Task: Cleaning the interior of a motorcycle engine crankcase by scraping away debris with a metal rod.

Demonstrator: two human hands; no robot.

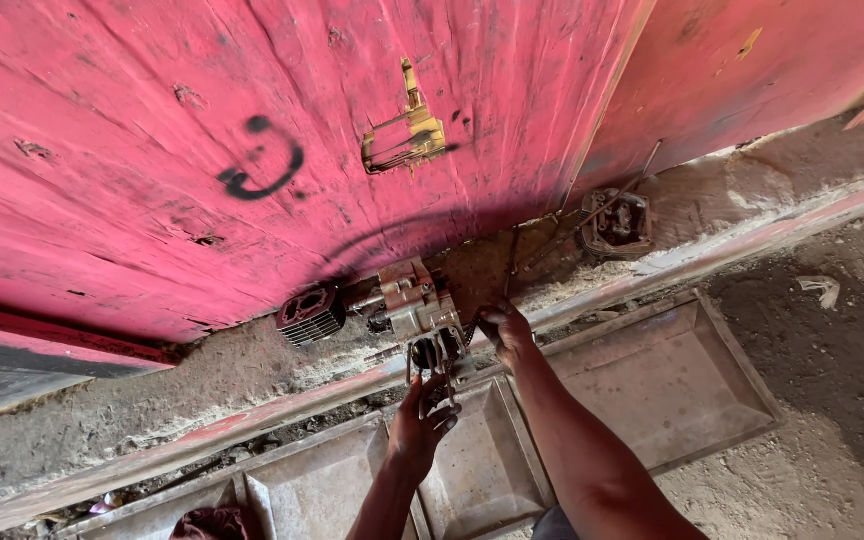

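Two bare arms reach forward: left hand [420, 425] curls its fingers under a greasy grey metal engine block [417, 305], right hand [505, 330] closes on its side. Heavy, rigid and slippery, it looks best gripped by its casing. Dented steel trays [672, 385] lie below, a red wooden door [252, 120] beyond.

Red door [252, 120] close behind engine [414, 305]

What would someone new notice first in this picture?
The big pink door fills the upper left, with a black mark and a brass latch on it. Below it, on the ledge, both hands work at a grimy engine: the left hand under it, the right hand beside it. Metal trays lie beneath.
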